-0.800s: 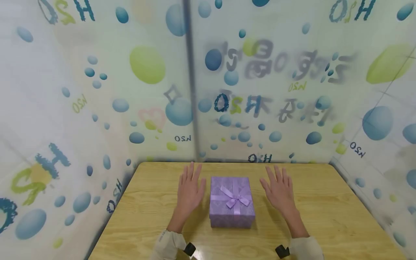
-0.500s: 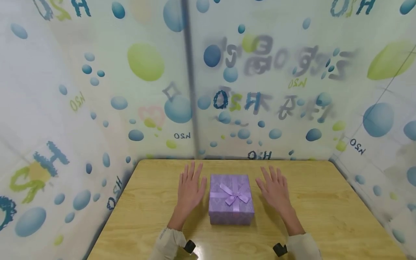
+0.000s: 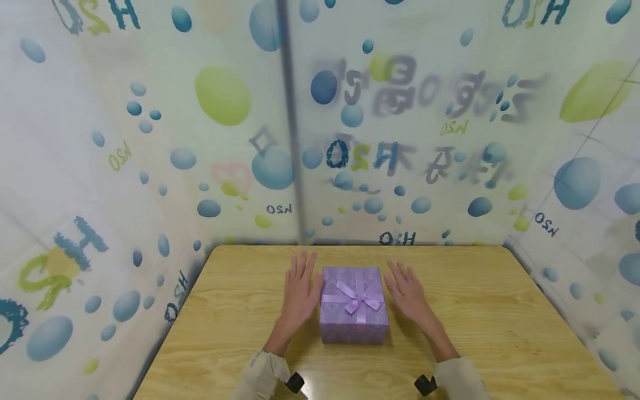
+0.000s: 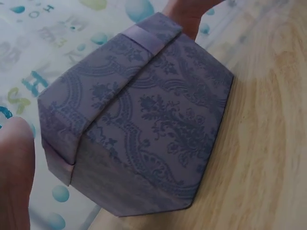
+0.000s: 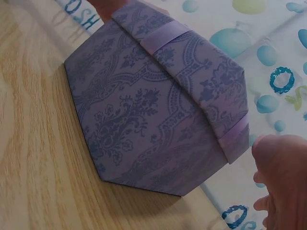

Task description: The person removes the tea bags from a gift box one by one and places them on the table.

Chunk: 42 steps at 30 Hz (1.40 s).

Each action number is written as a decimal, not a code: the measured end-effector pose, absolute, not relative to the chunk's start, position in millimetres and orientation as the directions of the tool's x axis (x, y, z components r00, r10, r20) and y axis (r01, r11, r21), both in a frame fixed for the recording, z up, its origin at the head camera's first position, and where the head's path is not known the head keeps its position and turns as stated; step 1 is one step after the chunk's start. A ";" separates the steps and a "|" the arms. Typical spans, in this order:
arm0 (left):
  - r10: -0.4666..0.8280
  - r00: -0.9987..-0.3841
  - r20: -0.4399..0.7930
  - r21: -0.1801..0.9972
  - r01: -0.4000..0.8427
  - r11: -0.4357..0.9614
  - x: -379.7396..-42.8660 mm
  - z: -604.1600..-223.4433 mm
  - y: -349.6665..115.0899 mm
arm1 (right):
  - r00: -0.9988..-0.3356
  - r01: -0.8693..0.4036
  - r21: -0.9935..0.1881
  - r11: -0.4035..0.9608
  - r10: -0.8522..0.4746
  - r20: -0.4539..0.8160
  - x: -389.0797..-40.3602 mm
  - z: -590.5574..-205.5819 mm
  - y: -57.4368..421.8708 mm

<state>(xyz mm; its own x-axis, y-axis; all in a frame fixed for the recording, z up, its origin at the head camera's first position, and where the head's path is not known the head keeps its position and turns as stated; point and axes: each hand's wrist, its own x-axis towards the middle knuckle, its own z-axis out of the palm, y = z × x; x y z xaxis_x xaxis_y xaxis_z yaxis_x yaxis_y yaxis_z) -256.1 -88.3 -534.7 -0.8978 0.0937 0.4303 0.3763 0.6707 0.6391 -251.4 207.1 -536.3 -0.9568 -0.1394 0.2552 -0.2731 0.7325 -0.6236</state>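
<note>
A purple gift box [image 3: 354, 311] with a lid, a ribbon and a bow stands on the table between the two hands. Its patterned sides fill much of both wrist views. My left hand [image 3: 300, 294] is at the box's left side, fingers straight and pointing away, thumb close to the lid edge. On the other side my right hand [image 3: 409, 294] mirrors it, fingers extended, with a narrow strip of table showing beside the box. In the right wrist view the right thumb [image 5: 280, 158] is near the lid's corner. Neither hand grips anything.
The light wooden table [image 3: 240, 333] reaches back to a patterned curtain [image 3: 240, 166] with blue and green bubbles. More of this printed cloth hangs to the left and right. A dark wrist camera [image 3: 295, 382] sits at the left sleeve, another at the right.
Both hands have moved inward toward the box, the right from farther off to the right, the left slightly rightward. The box stays where it stood; the head view has shifted slightly.
</note>
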 end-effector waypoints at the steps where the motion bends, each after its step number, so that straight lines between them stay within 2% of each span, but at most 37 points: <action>1: 0.090 -0.900 0.426 0.671 0.381 0.636 -254.4 -536.3 -85.7 | -0.960 -0.267 -0.650 0.711 -0.142 0.240 -251.6 -536.9 206.2; 5: 0.122 -0.949 0.292 0.872 0.316 0.373 -250.0 -542.9 -71.7 | -0.987 -0.150 -0.824 0.547 -0.130 0.094 -250.8 -536.8 200.6; 8: 0.131 -0.984 0.124 0.985 0.137 0.104 -250.4 -546.3 -59.0 | -0.994 -0.004 -0.933 0.359 -0.103 -0.035 -249.3 -532.6 189.8; 11: 0.089 -0.996 0.003 0.995 -0.006 -0.100 -250.6 -549.8 -48.8 | -0.988 0.115 -0.974 0.197 -0.077 -0.133 -247.2 -528.7 175.6; 15: 0.045 -0.997 -0.061 0.974 -0.069 -0.217 -244.6 -553.8 -39.4 | -0.969 0.243 -0.970 0.029 -0.026 -0.244 -243.5 -530.4 163.4; 20: -0.012 -0.997 -0.075 0.972 -0.071 -0.224 -236.3 -554.6 -31.2 | -0.954 0.298 -0.952 -0.073 0.021 -0.300 -241.3 -533.8 163.8; 25: -0.153 -0.985 -0.076 0.985 -0.051 -0.165 -237.5 -546.7 -29.5 | -0.967 0.245 -0.966 -0.085 0.049 -0.249 -244.6 -530.9 166.5; 28: -0.186 -0.980 -0.071 0.988 -0.044 -0.146 -238.7 -538.8 -31.0 | -0.975 0.203 -0.974 -0.098 0.074 -0.210 -244.7 -527.6 165.1; 36: 0.029 -0.988 -0.154 0.975 -0.157 -0.156 -237.8 -526.4 -33.7 | -0.979 0.164 -0.981 -0.103 0.105 -0.175 -241.8 -523.8 163.7; 42: 0.070 -0.984 -0.164 0.973 -0.173 -0.153 -229.5 -522.0 -29.0 | -0.979 0.192 -0.978 -0.082 0.053 -0.197 -237.9 -516.9 170.3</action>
<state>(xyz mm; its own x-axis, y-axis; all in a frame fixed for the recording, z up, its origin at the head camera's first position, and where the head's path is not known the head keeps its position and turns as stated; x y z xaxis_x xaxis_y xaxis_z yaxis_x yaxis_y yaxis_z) -229.5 -29.0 -522.0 -0.9840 0.0699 -0.1641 -0.1731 -0.1526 0.9730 -237.9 170.3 -516.9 -0.9790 0.0530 -0.1970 0.1923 -0.0824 -0.9779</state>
